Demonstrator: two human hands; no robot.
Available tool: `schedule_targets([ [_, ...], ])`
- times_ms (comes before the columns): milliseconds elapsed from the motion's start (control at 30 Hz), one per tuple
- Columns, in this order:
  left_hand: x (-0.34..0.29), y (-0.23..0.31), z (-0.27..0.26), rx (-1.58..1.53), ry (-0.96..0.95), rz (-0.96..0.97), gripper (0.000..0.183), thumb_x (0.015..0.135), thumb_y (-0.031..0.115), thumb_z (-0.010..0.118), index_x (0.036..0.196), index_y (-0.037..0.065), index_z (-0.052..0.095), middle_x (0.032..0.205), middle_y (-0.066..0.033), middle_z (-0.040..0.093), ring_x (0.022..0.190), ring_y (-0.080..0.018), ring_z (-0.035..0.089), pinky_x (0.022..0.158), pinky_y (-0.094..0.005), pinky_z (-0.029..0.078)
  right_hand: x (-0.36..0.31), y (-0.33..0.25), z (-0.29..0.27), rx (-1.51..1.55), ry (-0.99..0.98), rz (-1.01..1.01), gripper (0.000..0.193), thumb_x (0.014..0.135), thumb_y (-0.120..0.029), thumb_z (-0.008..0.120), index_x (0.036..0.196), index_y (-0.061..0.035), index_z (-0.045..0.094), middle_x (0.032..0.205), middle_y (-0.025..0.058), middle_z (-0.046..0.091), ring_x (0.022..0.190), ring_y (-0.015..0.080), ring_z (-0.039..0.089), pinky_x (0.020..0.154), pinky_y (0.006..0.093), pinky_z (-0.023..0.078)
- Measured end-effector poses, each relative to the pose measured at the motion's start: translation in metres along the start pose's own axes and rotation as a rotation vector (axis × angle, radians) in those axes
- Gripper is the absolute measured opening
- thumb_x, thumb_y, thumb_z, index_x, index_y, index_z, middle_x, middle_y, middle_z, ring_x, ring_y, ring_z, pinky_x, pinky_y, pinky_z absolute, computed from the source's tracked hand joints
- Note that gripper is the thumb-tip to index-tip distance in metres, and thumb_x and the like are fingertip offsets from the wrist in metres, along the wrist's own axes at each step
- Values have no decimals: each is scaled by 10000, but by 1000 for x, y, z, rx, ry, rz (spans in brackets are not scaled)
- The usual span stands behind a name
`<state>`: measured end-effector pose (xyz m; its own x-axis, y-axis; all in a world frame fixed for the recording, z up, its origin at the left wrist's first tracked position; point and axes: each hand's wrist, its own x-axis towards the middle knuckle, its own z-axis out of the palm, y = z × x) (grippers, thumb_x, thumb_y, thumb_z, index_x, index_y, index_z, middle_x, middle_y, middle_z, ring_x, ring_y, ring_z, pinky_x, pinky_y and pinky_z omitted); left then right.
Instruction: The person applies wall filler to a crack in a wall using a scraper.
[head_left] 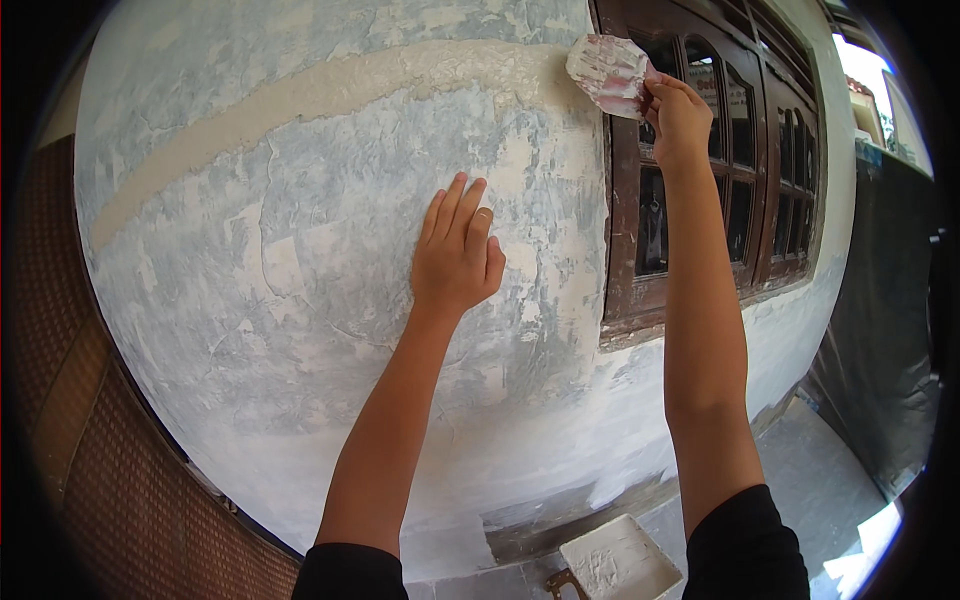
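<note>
Pinching, the right hand [682, 118] holds the putty spreader [606, 78] by its right end, the best place, since it is likely light, springy and slick where smeared. Counted by size: one plastered wall [340, 220], one brown window [623, 240] toward its right edge, one tray [655, 560] beyond the wall's lower edge, two hands, the left hand [452, 255] slightly spread, seemingly against mid-wall, and one spreader, over the window's left edge.

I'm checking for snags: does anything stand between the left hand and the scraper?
Nothing visible: only patchy wall shows between the left hand and the scraper, which the right hand holds by the brown window frame.
</note>
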<state>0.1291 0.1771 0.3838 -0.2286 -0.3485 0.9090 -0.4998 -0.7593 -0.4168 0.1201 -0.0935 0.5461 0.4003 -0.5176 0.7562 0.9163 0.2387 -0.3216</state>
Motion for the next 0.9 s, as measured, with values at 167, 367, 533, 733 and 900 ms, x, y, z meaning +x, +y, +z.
schedule_targets([
  [167,1,0,2,-5,-2,7,340,818,66,582,1138,50,468,1406,-211,527,1377,-417,444,1130,-563,347,10,20,11,-104,-109,-27,166,825,-11,698,978,55,700,859,88,697,667,119,593,599,272,476],
  [367,0,-1,2,4,0,0,337,818,65,579,1136,49,471,1406,-211,527,1378,-417,442,1130,-564,347,12,28,7,-224,77,-51,182,813,-43,730,965,56,715,852,86,709,695,122,629,631,255,502],
  [533,1,-1,2,1,3,6,347,819,71,579,1150,49,476,1409,-205,527,1379,-412,442,1129,-561,348,5,26,12,-169,-37,-99,184,824,-50,734,982,40,707,871,87,711,745,121,637,656,266,510],
  [733,0,1,2,2,-7,-6,340,814,64,580,1137,46,475,1407,-206,528,1380,-407,442,1130,-559,349,3,20,3,-246,4,-54,177,882,-25,678,1043,44,655,914,95,691,770,139,650,705,281,544],
  [900,1,1,1,3,-5,1,346,812,63,580,1141,42,477,1411,-205,526,1379,-407,442,1127,-559,351,7,30,7,-131,-115,-1,141,846,-17,691,972,45,698,882,82,697,760,124,628,693,280,521],
])
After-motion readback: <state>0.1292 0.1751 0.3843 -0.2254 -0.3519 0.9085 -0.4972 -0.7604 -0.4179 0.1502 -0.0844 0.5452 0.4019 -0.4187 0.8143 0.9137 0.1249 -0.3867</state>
